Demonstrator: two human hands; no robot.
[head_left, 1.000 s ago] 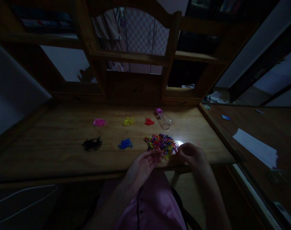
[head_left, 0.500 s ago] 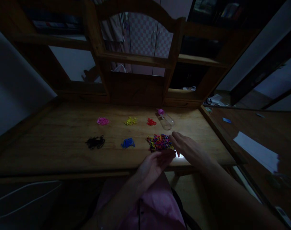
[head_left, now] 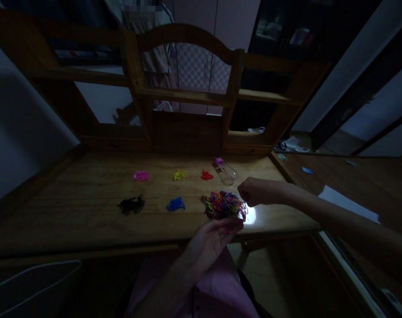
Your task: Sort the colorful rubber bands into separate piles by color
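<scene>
A heap of mixed-colour thin rubber bands (head_left: 222, 204) lies on the wooden desk (head_left: 98, 225). My left hand (head_left: 214, 238) rests along the heap's near edge, its fingers stretched out and slightly cupped, touching or almost touching the bands. To the right of the heap, my right hand (head_left: 254, 191) is closed, knuckles up; anything inside it is hidden. Single-colour piles lie farther left: red (head_left: 206, 175), yellow (head_left: 179, 175), pink (head_left: 142, 176), blue (head_left: 176, 204) and black (head_left: 131, 205).
Behind the heap, a clear bottle with a pink cap (head_left: 226, 173) lies on its side. A wooden shelf frame (head_left: 187, 121) rises at the desk's back. To the right, a brown surface holds white paper (head_left: 348, 205) and a small blue card (head_left: 307, 170).
My right hand has lifted off the heap's right side and turned knuckles up. My left hand stays at the near edge. The heap looks looser and wider on the right. The view has tilted slightly.
</scene>
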